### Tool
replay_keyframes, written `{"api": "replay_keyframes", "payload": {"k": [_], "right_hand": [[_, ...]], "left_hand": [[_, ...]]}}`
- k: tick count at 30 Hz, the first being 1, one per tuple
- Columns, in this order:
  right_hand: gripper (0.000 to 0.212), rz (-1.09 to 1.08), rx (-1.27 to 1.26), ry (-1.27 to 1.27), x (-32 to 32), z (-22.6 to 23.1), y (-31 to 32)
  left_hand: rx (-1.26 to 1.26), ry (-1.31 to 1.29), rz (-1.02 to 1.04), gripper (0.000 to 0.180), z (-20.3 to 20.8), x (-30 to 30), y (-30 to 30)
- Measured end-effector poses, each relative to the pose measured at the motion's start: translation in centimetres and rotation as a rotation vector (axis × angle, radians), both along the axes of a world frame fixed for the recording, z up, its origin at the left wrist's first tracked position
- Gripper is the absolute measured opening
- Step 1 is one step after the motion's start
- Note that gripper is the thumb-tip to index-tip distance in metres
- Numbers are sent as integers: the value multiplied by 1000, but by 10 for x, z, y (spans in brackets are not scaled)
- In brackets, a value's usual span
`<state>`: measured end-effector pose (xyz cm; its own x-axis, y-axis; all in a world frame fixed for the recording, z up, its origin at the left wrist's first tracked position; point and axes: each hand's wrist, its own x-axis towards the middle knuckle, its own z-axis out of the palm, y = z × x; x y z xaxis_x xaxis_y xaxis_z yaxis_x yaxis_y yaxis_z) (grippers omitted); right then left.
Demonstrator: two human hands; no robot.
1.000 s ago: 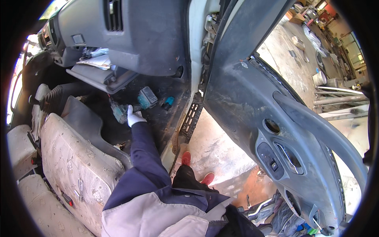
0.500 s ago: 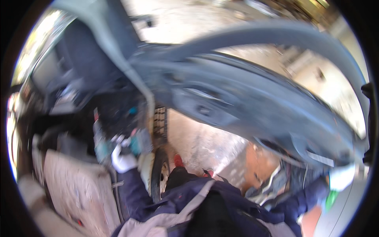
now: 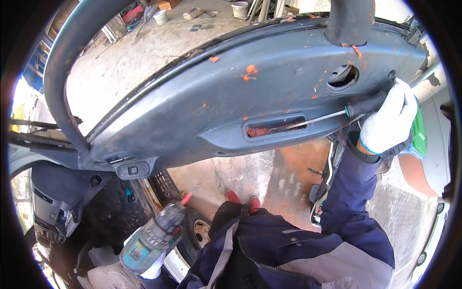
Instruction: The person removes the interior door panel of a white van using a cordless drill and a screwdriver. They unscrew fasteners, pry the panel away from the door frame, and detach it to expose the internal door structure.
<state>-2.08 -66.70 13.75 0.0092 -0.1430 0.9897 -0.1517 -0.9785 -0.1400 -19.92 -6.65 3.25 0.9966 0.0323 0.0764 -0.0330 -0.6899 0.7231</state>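
Note:
My left hand (image 3: 155, 269), in a white knit glove, is closed around a teal and grey cordless drill (image 3: 147, 243). The drill's chuck points up and right, with a red tip at its end. At the right, my gloved right hand (image 3: 391, 118) is closed by the black handle of a long screwdriver (image 3: 325, 117). Its shaft slants left across the grey vehicle door panel (image 3: 183, 123) and ends in the pull-handle recess (image 3: 276, 126), where reddish debris lies. Right of the recess is a round hole (image 3: 343, 77) in the panel.
Reddish scraps dot the panel. A window switch (image 3: 132, 170) sits at its left end. Below left are the dashboard (image 3: 53, 212), a seat (image 3: 108, 277) and a wheel (image 3: 199, 230). Buckets (image 3: 239, 9) stand beyond the door. A green object (image 3: 419, 130) is beside my right hand.
The view has swung right along the door and is sharper. My left hand and the drill now appear lower, nearer my body. My right hand now shows higher, at the screwdriver handle.

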Motion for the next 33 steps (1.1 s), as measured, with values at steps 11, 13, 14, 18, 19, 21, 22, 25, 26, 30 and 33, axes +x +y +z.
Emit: {"api": "replay_keyframes", "payload": {"k": [11, 13, 14, 18, 19, 21, 22, 25, 26, 30, 33], "right_hand": [[20, 52, 123, -11, -5, -2, 8], [18, 159, 167, -40, -6, -4, 4], [20, 156, 151, -7, -8, -6, 3], [29, 272, 287, -5, -12, -9, -2], [30, 203, 232, 34, -13, -9, -2], [31, 195, 234, 74, -15, -8, -1], [30, 243, 215, 92, -15, -8, 0], [30, 361, 287, 91, -16, -8, 0], [31, 367, 221, 108, -15, -9, -3], [33, 412, 187, 261, -24, -7, -11], [37, 528, 169, 316, -35, -2, -17]], "left_hand": [[-10, 210, -331, 54, 150, 146, -91], [-54, 310, -379, 66, 169, 159, -103], [-81, 359, -370, 73, 178, 164, -110], [100, 246, -421, 90, 204, 168, -141], [231, 152, -483, 91, 212, 169, -148], [184, 189, -468, 91, 226, 169, -160], [232, 313, -428, 91, 232, 171, -165], [325, 372, -574, 90, 239, 187, -179], [289, 382, -581, 91, 241, 191, -184], [564, 168, -798, 87, 249, 203, -204], [583, 268, -679, 75, 251, 207, -217]]}}
